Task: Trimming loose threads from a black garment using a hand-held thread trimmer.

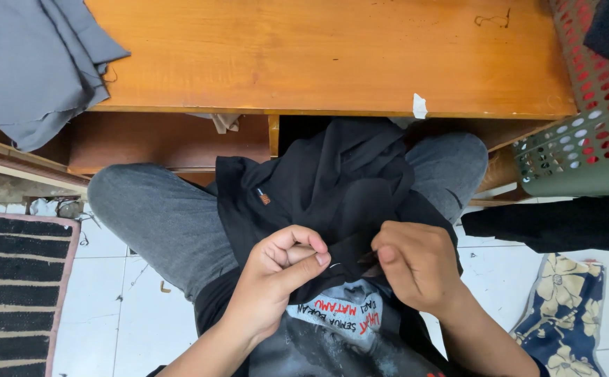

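A black garment (322,181) lies bunched over my lap, draped across my grey trouser legs (158,216). My left hand (276,279) pinches a fold of the black cloth between thumb and forefinger. My right hand (416,265) is closed on the same fold just to the right, and something small and dark (368,258) shows at its fingertips; what it is I cannot tell. The two hands almost touch. Below them shows the printed front of the black shirt (346,318) I wear.
An orange wooden table (332,56) stands ahead, with grey fabric (32,63) hanging off its left end. A green and red perforated basket (583,132) sits at right, dark cloth (562,223) below it. A striped mat (11,293) and floral cloth (562,314) lie on white tiles.
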